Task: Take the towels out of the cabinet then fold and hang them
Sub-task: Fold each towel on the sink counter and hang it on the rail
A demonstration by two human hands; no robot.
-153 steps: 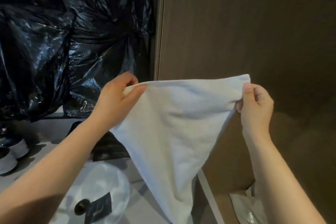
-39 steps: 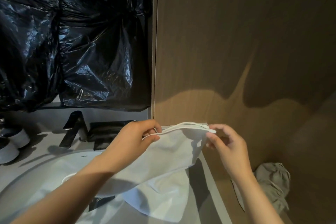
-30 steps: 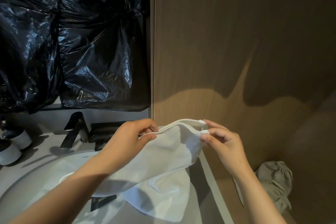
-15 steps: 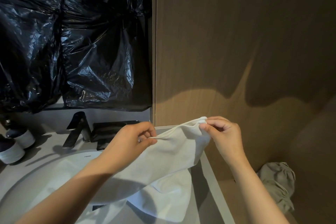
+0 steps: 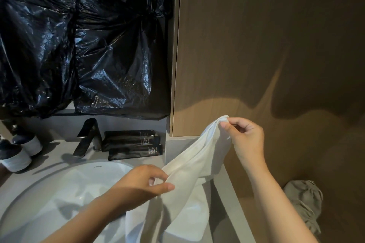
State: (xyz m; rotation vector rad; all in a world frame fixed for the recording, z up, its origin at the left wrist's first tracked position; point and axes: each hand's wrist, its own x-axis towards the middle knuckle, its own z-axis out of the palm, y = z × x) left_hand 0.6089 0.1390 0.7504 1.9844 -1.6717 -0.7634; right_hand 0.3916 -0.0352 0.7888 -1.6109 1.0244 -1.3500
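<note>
White towel (image 5: 193,165) cloth is pinched at its raised corner between the thumb and fingers (image 5: 225,124) of the right hand (image 5: 245,140); the left hand (image 5: 142,185) grips the same edge lower down, fingers curled under and thumb on top. Half a second ago both hands held that edge nearly level; now the left has dropped and the right has risen, so the towel runs slantwise between them, its tail lying across the worktop (image 5: 173,148) at the rim of the sink (image 5: 79,179). Folding looks under way; hanging is not yet begun; no rail is in view.
</note>
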